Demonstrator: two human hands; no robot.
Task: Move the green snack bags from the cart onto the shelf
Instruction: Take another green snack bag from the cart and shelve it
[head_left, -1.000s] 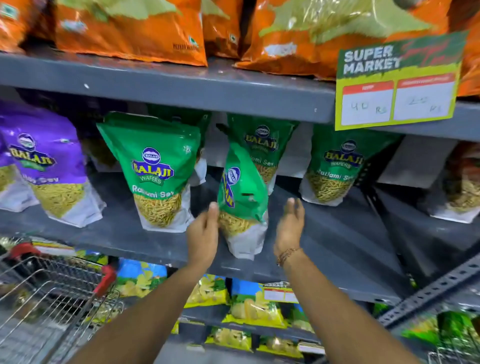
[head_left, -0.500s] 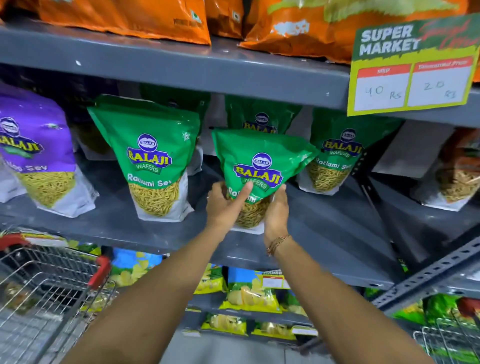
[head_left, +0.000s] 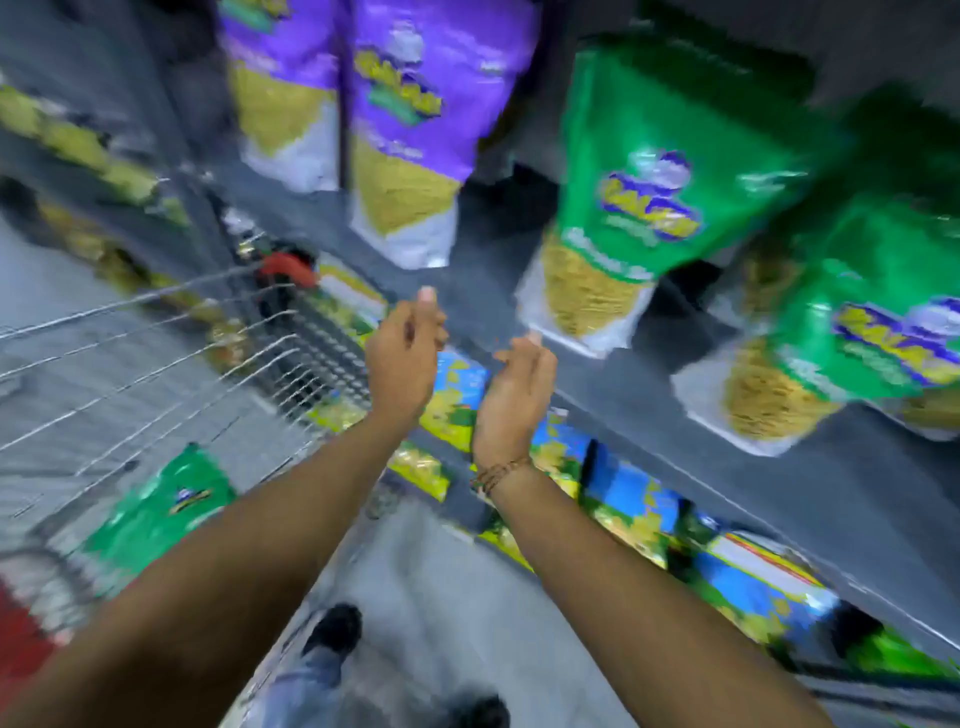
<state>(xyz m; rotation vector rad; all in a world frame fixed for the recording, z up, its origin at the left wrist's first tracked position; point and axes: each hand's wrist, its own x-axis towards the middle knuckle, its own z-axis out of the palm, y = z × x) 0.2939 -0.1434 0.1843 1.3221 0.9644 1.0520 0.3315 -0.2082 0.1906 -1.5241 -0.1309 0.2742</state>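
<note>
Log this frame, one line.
hands: left, right empty | green bags on shelf | one green bag in cart

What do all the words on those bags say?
No words can be read; the picture is blurred by motion.
Green bags on the shelf: a blue and yellow logo, letters too smeared to read.
Purple bags: logo blurred.
Green bag in the cart: logo too small and blurred.
Blue and yellow packs below: nothing readable.
</note>
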